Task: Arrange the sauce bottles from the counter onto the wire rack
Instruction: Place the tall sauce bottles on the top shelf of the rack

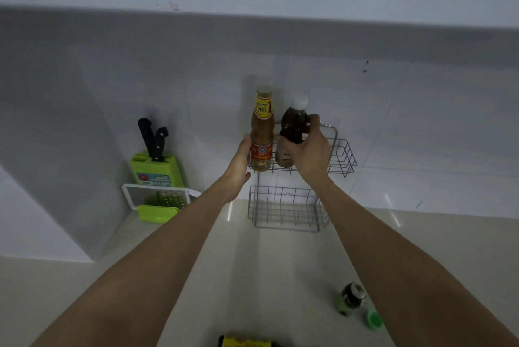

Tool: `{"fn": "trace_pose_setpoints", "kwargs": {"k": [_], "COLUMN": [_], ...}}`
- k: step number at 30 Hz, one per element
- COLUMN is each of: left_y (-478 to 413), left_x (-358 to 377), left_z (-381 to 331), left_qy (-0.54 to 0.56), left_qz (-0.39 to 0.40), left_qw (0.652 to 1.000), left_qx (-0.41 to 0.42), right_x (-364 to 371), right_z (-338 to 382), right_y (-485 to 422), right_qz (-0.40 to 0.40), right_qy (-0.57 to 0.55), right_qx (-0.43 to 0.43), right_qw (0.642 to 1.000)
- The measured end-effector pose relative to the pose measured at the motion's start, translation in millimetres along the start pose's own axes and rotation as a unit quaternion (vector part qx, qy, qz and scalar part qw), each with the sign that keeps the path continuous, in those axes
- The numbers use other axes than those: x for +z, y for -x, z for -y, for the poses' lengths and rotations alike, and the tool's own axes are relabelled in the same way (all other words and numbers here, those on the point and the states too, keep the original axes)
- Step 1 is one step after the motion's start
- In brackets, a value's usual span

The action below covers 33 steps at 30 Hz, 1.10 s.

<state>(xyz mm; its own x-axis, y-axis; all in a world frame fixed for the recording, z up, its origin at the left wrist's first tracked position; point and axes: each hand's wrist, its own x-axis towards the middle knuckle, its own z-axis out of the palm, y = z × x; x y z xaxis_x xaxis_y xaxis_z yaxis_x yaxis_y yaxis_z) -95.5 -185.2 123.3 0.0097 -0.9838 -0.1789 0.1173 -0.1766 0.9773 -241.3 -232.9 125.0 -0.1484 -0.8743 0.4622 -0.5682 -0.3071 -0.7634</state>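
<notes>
A grey two-tier wire rack [344, 157] hangs on the tiled wall. In its upper basket, at the left, stands a tall bottle of tan sauce [261, 133] with a yellow and red label; my left hand [241, 162] grips its lower part. Right beside it is a dark brown bottle [290, 133] with a white cap, and my right hand [307, 148] is wrapped around its middle. The lower basket [283, 207] holds nothing. On the counter near my right forearm stands a small dark bottle [351, 298] with a green label. A yellow-labelled bottle [247, 341] shows at the bottom edge.
A green knife block [157, 168] with two black-handled knives stands in the left corner, with a white and green grater [158, 202] in front of it. A green cap [374, 318] lies on the pale counter [266, 276] by the small bottle. A wall cabinet overhangs above.
</notes>
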Motion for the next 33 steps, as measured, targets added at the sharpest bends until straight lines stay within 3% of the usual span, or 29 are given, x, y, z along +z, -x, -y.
{"fn": "trace_pose_setpoints", "kwargs": {"k": [6, 16, 21, 22, 24, 26, 29, 31, 33], "left_y": [-2.5, 1.8, 16.6, 23.7, 34.8, 51.2, 71.5, 81.5, 89.3], "left_x": [-0.6, 3.5, -0.9, -5.8, -11.7, -17.9, -29.1, -38.9, -47.6], "left_z": [3.1, 2.6, 18.9, 30.3, 52.4, 76.4, 100.2, 109.8, 115.7], "left_qy": [0.011, -0.025, -0.128, -0.154, -0.192, -0.221, -0.264, -0.272, -0.272], "left_qz": [-0.005, -0.004, -0.069, -0.08, -0.08, -0.057, -0.017, -0.01, -0.018], "left_qw": [1.0, 1.0, 0.989, 0.985, 0.978, 0.972, 0.959, 0.955, 0.954], "left_qx": [0.006, 0.006, 0.012, -0.002, -0.022, -0.049, -0.098, -0.119, -0.124], "right_x": [1.3, 5.8, 3.3, 4.4, 5.3, 6.9, 14.6, 22.6, 26.3], "right_z": [-10.5, -18.0, -11.7, -14.5, -25.8, -39.6, -59.2, -73.0, -87.9], "right_y": [-9.0, -3.7, 46.5, 65.2, 94.6, 126.2, 170.6, 202.4, 231.9], "right_qz": [0.066, 0.095, -0.058, -0.04, 0.113, 0.36, 0.658, 0.729, 0.725], "right_qy": [0.025, 0.009, -0.011, -0.013, 0.01, 0.07, 0.208, 0.315, 0.389], "right_qx": [-0.018, 0.001, -0.012, -0.025, -0.038, -0.027, 0.012, -0.006, -0.051], "right_qw": [0.997, 0.995, 0.998, 0.999, 0.993, 0.93, 0.723, 0.607, 0.566]}}
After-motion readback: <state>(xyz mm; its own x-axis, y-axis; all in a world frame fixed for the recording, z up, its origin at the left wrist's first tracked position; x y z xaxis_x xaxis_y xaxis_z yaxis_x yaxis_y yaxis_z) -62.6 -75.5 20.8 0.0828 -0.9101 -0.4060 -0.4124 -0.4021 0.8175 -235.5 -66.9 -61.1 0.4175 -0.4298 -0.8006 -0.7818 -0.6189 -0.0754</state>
